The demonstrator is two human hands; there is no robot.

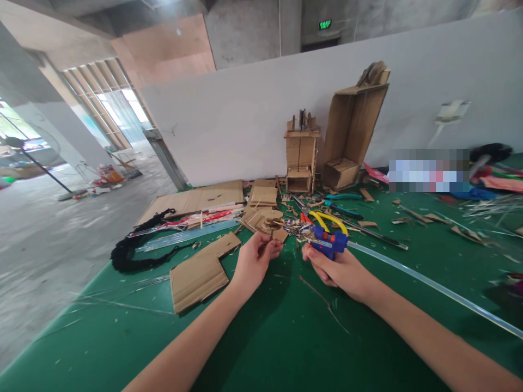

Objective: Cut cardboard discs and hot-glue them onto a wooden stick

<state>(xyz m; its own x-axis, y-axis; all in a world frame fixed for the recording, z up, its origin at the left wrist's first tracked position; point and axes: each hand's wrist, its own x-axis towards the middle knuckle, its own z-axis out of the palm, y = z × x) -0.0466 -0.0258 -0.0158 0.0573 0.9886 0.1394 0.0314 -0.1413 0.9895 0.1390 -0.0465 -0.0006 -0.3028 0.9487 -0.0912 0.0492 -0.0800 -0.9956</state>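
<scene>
Right forearm (pixel 429 326) nearest. Right hand (pixel 345 269) grasping glue gun (pixel 327 245); left hand (pixel 254 262) pinching small piece (pixel 272 234). Advise steady aim, light squeeze, skin clear of heat.

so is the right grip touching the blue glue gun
Touching. The head view shows it: the fingers of the right grip wrap around the lower part of the blue glue gun.

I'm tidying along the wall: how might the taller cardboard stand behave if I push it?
The taller cardboard stand is probably light for its size, being thin-walled and open-fronted. Pushed high up, it may tip, since it is tall and narrow with pieces on top.
</scene>
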